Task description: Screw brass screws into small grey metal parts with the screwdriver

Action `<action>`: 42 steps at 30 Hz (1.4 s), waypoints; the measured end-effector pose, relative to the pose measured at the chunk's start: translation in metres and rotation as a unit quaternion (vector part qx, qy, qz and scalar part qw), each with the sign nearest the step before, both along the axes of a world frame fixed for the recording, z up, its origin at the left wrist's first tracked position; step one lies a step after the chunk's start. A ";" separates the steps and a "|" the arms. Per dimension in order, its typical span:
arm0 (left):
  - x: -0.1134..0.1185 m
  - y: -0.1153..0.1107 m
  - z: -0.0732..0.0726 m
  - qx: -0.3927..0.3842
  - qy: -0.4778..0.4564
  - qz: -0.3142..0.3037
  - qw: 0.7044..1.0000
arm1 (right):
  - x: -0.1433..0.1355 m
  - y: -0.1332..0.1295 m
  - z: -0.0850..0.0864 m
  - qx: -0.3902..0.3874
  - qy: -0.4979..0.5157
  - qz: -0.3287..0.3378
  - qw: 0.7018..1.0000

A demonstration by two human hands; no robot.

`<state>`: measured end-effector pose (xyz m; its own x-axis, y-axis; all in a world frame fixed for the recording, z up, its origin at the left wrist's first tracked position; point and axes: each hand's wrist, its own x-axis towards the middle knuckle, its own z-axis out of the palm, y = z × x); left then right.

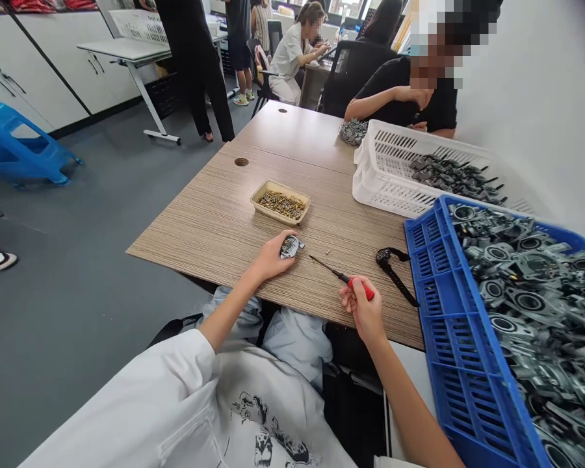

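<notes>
Though small, tray [274, 214] with many screws [281, 204]

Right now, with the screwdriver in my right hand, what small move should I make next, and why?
I'd probably bring the tip of the screwdriver to the nearest small brass-coloured piece on the table: your right hand already points it close by, and your left hand holds the grey metal part just beyond.

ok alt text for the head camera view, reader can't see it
The left hand holds a small grey metal part at a brown table, while the right hand grips a red-handled screwdriver pointing towards it. Beyond sits a tray of brass-coloured pieces; at right, a blue crate holds many metal parts.
</notes>
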<state>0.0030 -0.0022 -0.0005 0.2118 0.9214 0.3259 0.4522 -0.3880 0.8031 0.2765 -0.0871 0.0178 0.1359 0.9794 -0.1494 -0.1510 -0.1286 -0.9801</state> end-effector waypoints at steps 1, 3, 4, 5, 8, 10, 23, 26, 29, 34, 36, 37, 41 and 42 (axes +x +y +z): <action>0.000 0.000 0.001 0.000 0.001 -0.001 1.000 | 0.000 -0.001 -0.002 -0.003 -0.001 0.007 1.000; 0.000 -0.001 0.002 -0.005 0.007 0.001 1.000 | 0.001 -0.003 -0.004 0.001 0.002 0.028 1.000; 0.000 -0.001 0.002 -0.007 0.009 0.002 1.000 | 0.002 -0.004 -0.004 0.005 0.004 0.041 0.999; 0.000 -0.001 0.002 -0.008 0.011 0.003 1.000 | 0.002 -0.005 -0.004 0.011 0.007 0.054 0.998; -0.001 -0.001 0.003 -0.006 0.014 0.002 1.000 | 0.004 -0.006 -0.002 0.025 0.005 0.087 0.996; -0.001 -0.001 0.004 -0.006 0.014 0.001 1.000 | 0.005 -0.005 -0.003 0.031 -0.006 0.096 0.995; 0.000 0.000 0.001 0.003 0.016 -0.003 1.000 | 0.008 -0.002 -0.010 0.067 -0.072 0.133 0.986; -0.001 0.000 0.001 0.004 0.015 -0.005 1.000 | 0.007 -0.002 -0.006 0.067 -0.090 0.140 0.984; -0.001 0.000 0.000 0.005 0.017 -0.004 1.000 | 0.007 -0.002 -0.006 0.065 -0.092 0.140 0.984; -0.001 0.001 -0.001 0.010 0.016 -0.003 1.000 | 0.008 -0.001 -0.011 0.072 -0.071 0.129 0.987; -0.001 0.000 0.000 0.011 0.016 -0.004 1.000 | 0.008 -0.001 -0.013 0.071 -0.068 0.128 0.987; 0.000 0.000 0.000 0.010 0.016 -0.004 1.000 | 0.008 -0.001 -0.013 0.070 -0.068 0.128 0.987; 0.000 0.000 0.002 0.004 0.017 -0.002 1.000 | 0.008 -0.001 -0.013 0.064 -0.065 0.123 0.988; 0.000 0.000 0.002 0.004 0.016 -0.002 1.000 | 0.008 -0.001 -0.013 0.063 -0.064 0.121 0.989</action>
<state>0.0028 -0.0024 0.0011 0.2266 0.9179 0.3258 0.4766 -0.3963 0.7847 0.2844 -0.0881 0.0044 -0.0945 0.9953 -0.0210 -0.0035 -0.0214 -0.9998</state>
